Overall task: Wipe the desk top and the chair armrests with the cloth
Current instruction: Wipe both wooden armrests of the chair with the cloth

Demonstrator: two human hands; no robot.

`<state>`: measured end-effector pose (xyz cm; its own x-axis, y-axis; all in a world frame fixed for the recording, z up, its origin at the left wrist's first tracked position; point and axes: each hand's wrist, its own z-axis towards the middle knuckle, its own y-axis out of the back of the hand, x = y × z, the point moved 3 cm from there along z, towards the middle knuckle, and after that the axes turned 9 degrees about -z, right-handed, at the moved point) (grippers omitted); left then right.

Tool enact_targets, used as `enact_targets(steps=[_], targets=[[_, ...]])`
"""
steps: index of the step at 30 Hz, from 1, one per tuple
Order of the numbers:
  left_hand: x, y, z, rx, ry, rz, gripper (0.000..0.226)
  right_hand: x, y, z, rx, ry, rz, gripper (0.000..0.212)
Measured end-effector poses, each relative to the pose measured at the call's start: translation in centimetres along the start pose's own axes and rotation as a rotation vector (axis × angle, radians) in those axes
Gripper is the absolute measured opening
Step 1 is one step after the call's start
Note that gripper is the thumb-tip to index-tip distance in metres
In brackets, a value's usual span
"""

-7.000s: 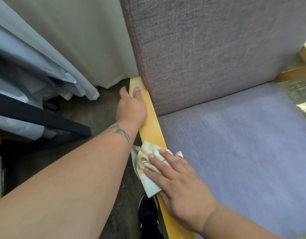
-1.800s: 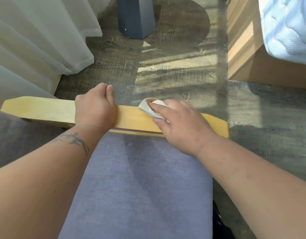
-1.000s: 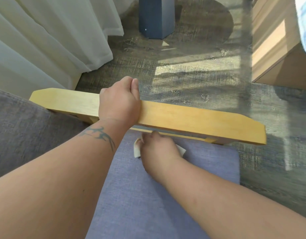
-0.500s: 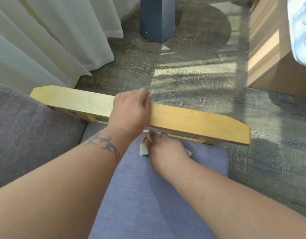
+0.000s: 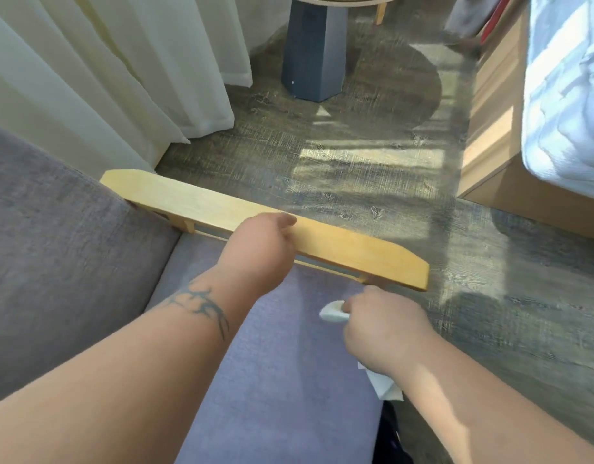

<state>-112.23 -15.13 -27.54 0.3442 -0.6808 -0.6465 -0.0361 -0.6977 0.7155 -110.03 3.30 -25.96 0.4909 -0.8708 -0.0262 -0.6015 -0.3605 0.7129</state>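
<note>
- Head view, nearest first: both forearms enter from 6 o'clock over the chair's purple seat cushion.
- Right hand, at about 4 o'clock of centre, is closed around the white cloth. One bunch shows at the knuckles and a tail hangs below the wrist. The hand sits just below the front end of the armrest; whether the cloth touches the wood cannot be told.
- Left hand, near centre, lies curled over the wooden armrest, fingers wrapped over the far edge, bracing it. It holds nothing else.
- Armrest runs from 9 o'clock towards 3 o'clock, pale yellow, a slot open beneath it.
- Desk top: only a round rim at 12 o'clock may belong to it, so its state cannot be judged.
- Risk: the loose tail of cloth could catch on the armrest's front corner or support post and pull out of the grip.
- Risk: the bracing hand covers a stretch of wood. If it is not shifted, that patch goes unwiped.
- Risk: leaning weight on the armrest could tip or slide the chair on the smooth floor.
- Farther out: curtain at 10 o'clock, close to the armrest's back end and likely to brush a wiping hand; dark blue pedestal at 12 o'clock; wooden bed frame with blue bedding at 2 o'clock, well apart.
</note>
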Motion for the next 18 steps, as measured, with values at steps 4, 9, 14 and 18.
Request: enact_targets(steps=[4,9,14,18], targets=[[-4.9,2.8,-5.5,0.07,0.277,-0.584,0.022,2.1,4.4,-3.3,-0.231,0.13,0.748,0.024],[-10.8,10.4,-12.0,0.012,0.293,-0.918,0.03,4.0,11.4,-8.8,-0.125,0.252,1.276,0.015],[-15.1,18.8,-19.4,-0.043,0.262,-0.82,0.018,5.0,17.6,-16.2,-0.031,0.497,1.22,0.019],[-17.7,23.7,-26.7,-0.233,0.288,-0.757,0.012,6.5,22.5,-22.5,-0.094,0.663,0.944,0.027]])
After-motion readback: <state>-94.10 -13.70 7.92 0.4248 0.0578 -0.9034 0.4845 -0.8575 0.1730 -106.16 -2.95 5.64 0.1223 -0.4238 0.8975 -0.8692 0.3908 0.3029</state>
